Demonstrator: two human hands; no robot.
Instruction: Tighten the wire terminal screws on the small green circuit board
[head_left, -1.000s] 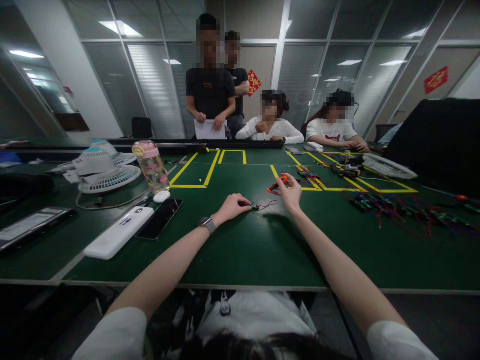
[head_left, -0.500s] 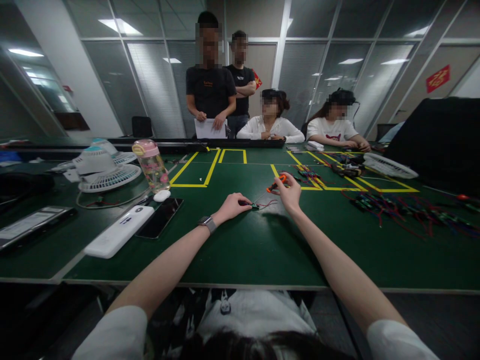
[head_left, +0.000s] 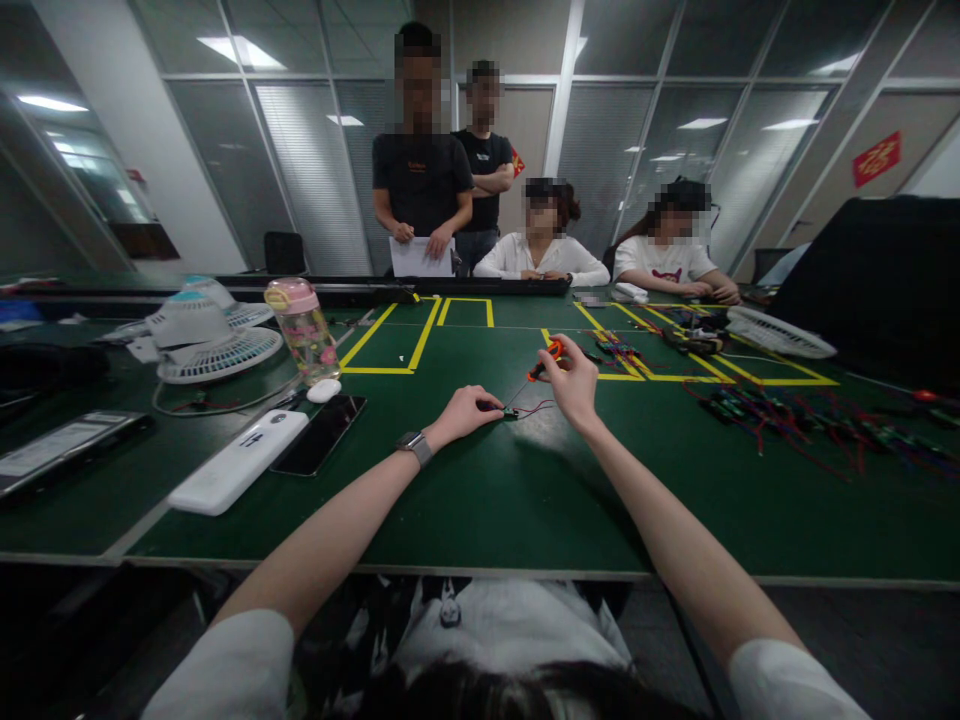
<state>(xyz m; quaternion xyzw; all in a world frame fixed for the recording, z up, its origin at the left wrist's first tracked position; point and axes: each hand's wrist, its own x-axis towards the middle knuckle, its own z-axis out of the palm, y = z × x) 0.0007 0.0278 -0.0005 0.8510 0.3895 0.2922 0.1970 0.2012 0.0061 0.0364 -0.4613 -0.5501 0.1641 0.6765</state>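
Circuit board, small, green, one: on the green table in front of us, between our two hands, at the fingertips of the left. Red and dark wires trail off its right end. Long axis, as near as we can make out: crosswise before us, wired end pointing right, other end covered by our fingers. Finer detail is too small for us to read.

Left hand, one: the nearer of the pair, lying just left of the board, thumb and fingers pinched narrow on it; watch on the wrist.

Right hand, one: farther off, right of the board and raised above the table, fingers closed round the handle of a screwdriver.

Screwdriver, orange and black, thin shaft: long axis slanting, handle up and to the right, tip pointing down and left to the board, beside our left fingertips. We judge this line from tip to board to be the relation that counts; whether the tip touches or stops just short, we cannot tell.

Also listed: heap of boards and wires, well apart at our right; dark phone, at our left.
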